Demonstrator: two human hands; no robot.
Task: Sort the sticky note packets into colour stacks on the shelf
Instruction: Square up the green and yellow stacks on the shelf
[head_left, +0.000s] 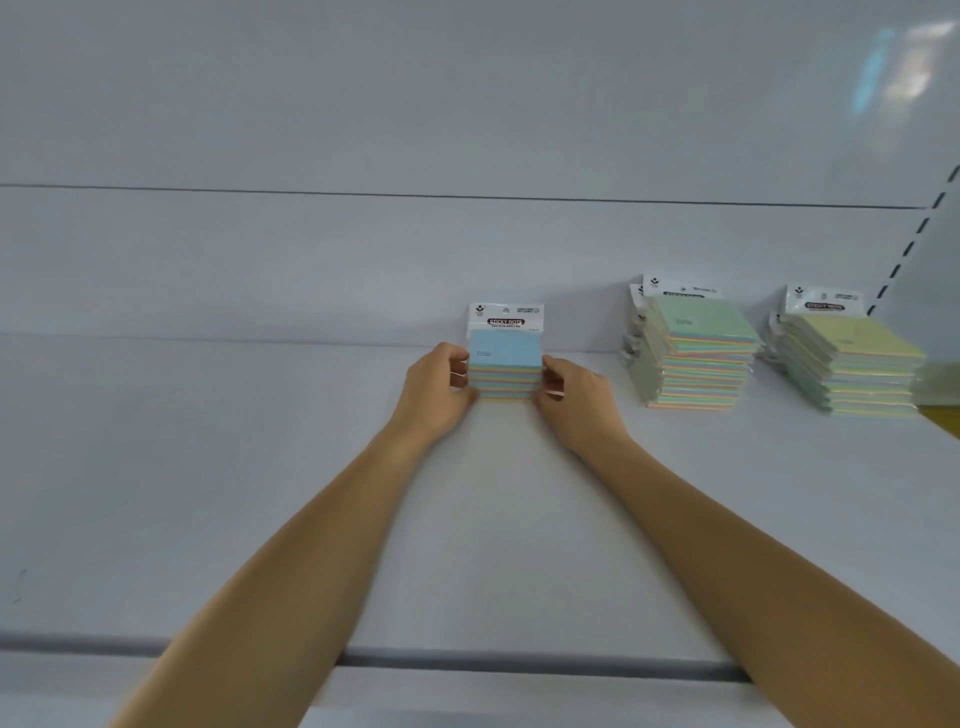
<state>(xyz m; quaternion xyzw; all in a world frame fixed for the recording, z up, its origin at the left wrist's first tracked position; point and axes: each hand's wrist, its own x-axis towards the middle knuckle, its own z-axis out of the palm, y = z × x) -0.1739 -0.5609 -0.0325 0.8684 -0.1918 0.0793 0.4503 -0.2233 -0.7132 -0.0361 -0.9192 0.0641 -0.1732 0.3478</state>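
Note:
A stack of blue-topped sticky note packets (504, 356) stands on the white shelf (260, 467) near its back wall, white header cards pointing to the rear. My left hand (436, 395) grips the stack's left side, fingers curled onto its edge. My right hand (574, 397) grips its right side the same way. To the right stands a taller stack of green-topped packets (698, 353). Further right is a stack of yellow-topped packets (852, 364).
The shelf's back panel (363, 260) rises right behind the stacks. A slotted upright (914, 239) runs along the far right. The shelf's front edge (467, 662) crosses under my forearms. Wide bare shelf lies to the left of the blue stack.

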